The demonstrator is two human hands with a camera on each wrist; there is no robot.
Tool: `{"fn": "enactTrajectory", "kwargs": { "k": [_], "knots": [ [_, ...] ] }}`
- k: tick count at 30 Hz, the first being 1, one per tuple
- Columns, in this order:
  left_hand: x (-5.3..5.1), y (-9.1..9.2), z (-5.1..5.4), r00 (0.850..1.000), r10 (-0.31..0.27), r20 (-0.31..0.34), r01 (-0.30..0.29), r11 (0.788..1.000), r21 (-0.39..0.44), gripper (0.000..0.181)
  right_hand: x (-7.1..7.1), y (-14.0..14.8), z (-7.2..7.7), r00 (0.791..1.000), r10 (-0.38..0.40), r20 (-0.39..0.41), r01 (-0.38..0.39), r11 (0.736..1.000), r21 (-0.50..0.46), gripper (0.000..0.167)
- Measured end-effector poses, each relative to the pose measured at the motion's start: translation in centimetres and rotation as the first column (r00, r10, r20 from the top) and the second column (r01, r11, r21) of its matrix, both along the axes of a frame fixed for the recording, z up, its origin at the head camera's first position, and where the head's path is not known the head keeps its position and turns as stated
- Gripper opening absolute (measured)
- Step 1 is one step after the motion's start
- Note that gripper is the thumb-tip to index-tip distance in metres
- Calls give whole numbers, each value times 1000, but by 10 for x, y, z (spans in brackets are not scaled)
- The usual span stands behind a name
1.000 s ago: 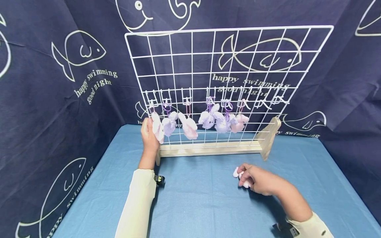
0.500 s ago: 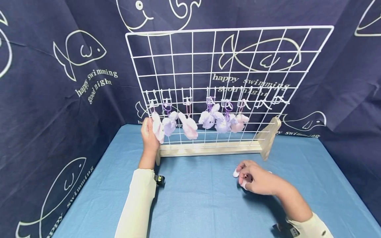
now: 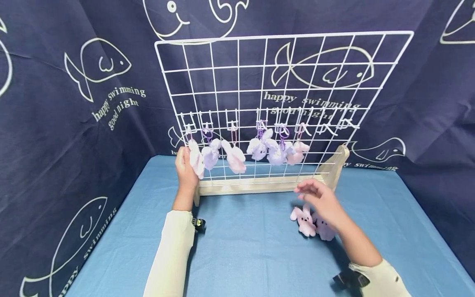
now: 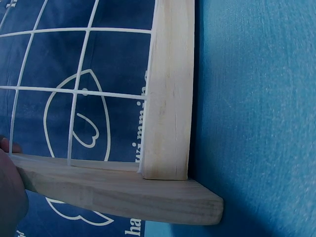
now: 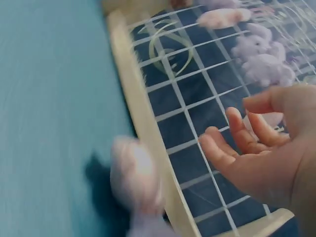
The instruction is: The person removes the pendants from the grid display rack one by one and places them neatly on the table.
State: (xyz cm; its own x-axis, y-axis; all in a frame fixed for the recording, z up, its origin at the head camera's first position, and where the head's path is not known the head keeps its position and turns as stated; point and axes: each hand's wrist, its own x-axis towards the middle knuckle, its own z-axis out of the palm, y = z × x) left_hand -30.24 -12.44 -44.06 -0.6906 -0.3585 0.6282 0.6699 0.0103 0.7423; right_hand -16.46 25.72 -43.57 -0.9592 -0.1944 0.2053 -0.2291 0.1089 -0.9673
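Observation:
My left hand (image 3: 186,171) grips the wooden upright at the left end of a white wire grid rack (image 3: 252,78); the left wrist view shows part of that hand at the wooden foot (image 4: 123,190). My right hand (image 3: 323,202) holds nothing, its fingers loosely bent, just behind two plush rabbits on the blue cloth. One is a pink plush rabbit (image 3: 306,223). Beside it lies a lilac-pink plush rabbit (image 3: 325,229), partly hidden by my right arm. Plush charms hang on the rack's hooks, among them a white-pink one (image 3: 196,160) by my left hand.
Further hanging charms include a pink one (image 3: 236,159) and a lilac one (image 3: 258,148). White hooks (image 3: 346,123) at the grid's right bear no charm. A wooden base bar (image 3: 245,187) runs along the bottom. Dark fish-print cloth surrounds the table on the back and sides.
My right hand has moved up and away from the plush rabbits, toward the rack, uncovering them on the table. My left hand has stayed on the rack's upright.

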Motion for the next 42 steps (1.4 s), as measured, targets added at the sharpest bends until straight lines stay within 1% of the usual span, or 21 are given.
{"fn": "enactTrajectory", "kwargs": {
  "k": [1,2,3,5,6,7,8,10,11,13,15,17,19,22,26,28,30,33,37,39,42],
  "knots": [
    [0,0,0,1000,-3,-1,3,1000,8,32,-3,0,3,996,55,74,-43,987,-156,21],
    [0,-1,1,1000,-4,-2,4,1000,13,32,-7,1,6,981,122,148,-69,945,-320,22],
    [0,-1,1,1000,-7,-1,7,1000,20,32,-10,2,10,955,195,222,-66,874,-482,22],
    [0,-1,2,1000,-4,0,4,1000,19,33,-17,4,17,877,336,343,31,673,-739,22],
    [0,-2,2,1000,-5,1,5,1000,19,33,-20,4,20,837,384,389,108,581,-806,21],
    [0,-2,2,1000,-7,2,7,1000,23,34,-22,3,23,801,416,430,193,500,-844,20],
    [0,-2,2,1000,-8,4,8,1000,26,34,-25,2,26,773,434,463,268,439,-858,19],
    [0,-2,1,1000,-14,6,13,999,36,35,-29,-3,29,735,446,511,374,361,-854,22],
    [0,-2,1,1000,-17,9,16,999,41,35,-31,-6,30,727,443,525,404,342,-848,27],
    [-1,-1,0,1000,-21,13,21,999,45,34,-34,-13,33,725,440,529,430,311,-848,40],
    [-2,0,1,999,-30,15,29,998,48,34,-36,-20,36,733,447,513,433,275,-858,49],
    [-2,0,1,999,-35,15,34,998,49,34,-37,-26,39,740,446,504,440,245,-864,46],
    [-2,0,0,999,-34,7,34,998,48,34,-37,-30,43,745,444,499,447,223,-866,35],
    [-3,-1,0,1000,-25,-6,25,999,41,34,-37,-36,48,754,413,510,463,216,-859,17],
    [-4,-2,-1,1000,-18,-19,18,999,28,33,-37,-39,54,777,379,502,451,221,-865,15],
    [-4,-3,-1,1000,-18,-22,19,999,29,33,-37,-40,56,783,390,485,444,196,-874,11],
    [-4,-3,-1,1000,-17,-23,18,999,30,32,-37,-40,59,779,401,483,452,176,-875,6],
    [-3,-4,-1,1000,-6,-20,6,1000,13,32,-37,-40,61,772,421,476,458,150,-876,16],
    [-4,-4,-2,1000,-3,-21,3,1000,-3,32,-35,-40,62,774,426,469,445,162,-881,41],
    [-3,-3,-2,1000,-9,-21,9,1000,0,32,-33,-41,62,780,416,467,430,185,-884,42],
    [-2,-2,-1,1000,-12,-23,12,1000,-4,32,-30,-41,61,795,399,456,402,216,-890,35]
  ]
}}
